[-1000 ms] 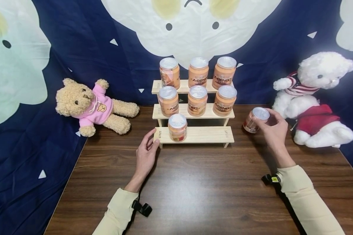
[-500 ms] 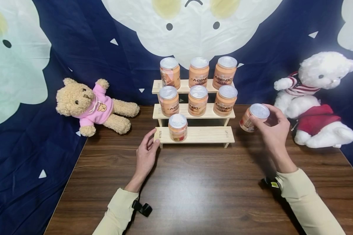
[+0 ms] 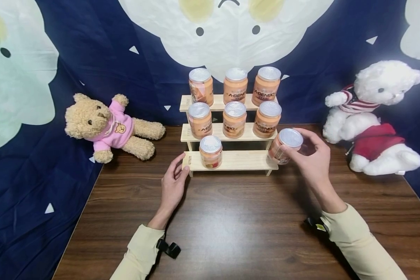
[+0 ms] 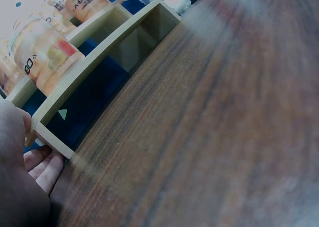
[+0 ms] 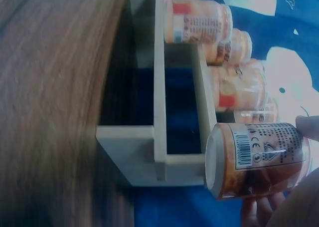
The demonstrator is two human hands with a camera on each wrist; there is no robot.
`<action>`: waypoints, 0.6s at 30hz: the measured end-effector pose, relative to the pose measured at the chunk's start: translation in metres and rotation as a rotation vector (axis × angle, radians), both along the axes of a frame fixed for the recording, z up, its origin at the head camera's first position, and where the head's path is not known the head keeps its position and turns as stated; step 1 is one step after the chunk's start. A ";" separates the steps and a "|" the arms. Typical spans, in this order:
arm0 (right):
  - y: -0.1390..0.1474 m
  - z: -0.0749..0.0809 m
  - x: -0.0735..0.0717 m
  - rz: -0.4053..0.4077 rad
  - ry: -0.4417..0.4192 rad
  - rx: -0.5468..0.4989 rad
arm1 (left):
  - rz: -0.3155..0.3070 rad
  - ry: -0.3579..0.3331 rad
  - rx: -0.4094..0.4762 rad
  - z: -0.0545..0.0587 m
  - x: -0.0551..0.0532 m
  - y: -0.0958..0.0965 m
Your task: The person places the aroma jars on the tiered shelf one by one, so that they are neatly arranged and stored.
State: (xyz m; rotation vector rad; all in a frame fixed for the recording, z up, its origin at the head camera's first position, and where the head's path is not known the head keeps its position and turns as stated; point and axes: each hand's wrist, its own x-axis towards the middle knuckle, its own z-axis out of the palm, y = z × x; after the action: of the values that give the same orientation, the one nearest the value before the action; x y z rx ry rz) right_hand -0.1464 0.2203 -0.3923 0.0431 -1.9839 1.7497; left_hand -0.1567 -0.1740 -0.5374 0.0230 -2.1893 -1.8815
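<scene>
My right hand (image 3: 314, 165) holds a clear plastic jar (image 3: 282, 151) with orange contents and a silver lid, thumb on the near side and fingers behind. Slightly tilted, the jar overlaps the right end of the lowest step of a three-step wooden display rack (image 3: 246, 160) in the head view. In the right wrist view the held jar (image 5: 261, 159) shows a barcode label, its base beside the step's end. My left hand (image 3: 173, 184) grips the left end of that lowest step between thumb and fingers. A similar jar (image 3: 211, 153) stands near that end.
Three jars stand on the middle step, among them one at its right end (image 3: 267, 120). Three more line the top step, one at its left (image 3: 201, 87). A teddy bear in pink (image 3: 112, 126) lies left; a white plush bear (image 3: 374, 112) sits right. Patterned cloth (image 3: 101, 46) hangs behind the brown table (image 3: 227, 229).
My right hand has lifted the jar from the table at the right and carried it left to the lowest step's right end. My left hand stays at the rack.
</scene>
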 end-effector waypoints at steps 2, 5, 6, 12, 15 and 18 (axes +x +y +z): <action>-0.005 -0.002 0.000 0.011 -0.012 0.009 | 0.001 0.018 -0.008 0.007 0.003 0.002; -0.013 -0.006 0.002 0.031 -0.029 0.022 | 0.003 0.051 -0.018 0.019 0.010 0.007; -0.015 -0.008 0.002 0.039 -0.033 0.022 | 0.002 0.058 -0.024 0.024 0.013 0.008; -0.028 -0.017 0.003 0.080 -0.062 0.043 | 0.003 0.040 -0.025 0.016 0.009 0.006; -0.034 -0.022 0.003 0.099 -0.067 0.057 | -0.004 0.044 -0.016 0.009 0.006 0.003; -0.038 -0.026 0.002 0.108 -0.058 0.073 | -0.011 0.049 -0.009 0.010 0.006 0.003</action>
State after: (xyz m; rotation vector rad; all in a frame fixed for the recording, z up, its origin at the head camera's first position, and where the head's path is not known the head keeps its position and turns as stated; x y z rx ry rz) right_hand -0.1447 0.1819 -0.4182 0.1268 -2.1229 1.7626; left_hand -0.1504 -0.1706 -0.5275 -0.0364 -2.1698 -1.8587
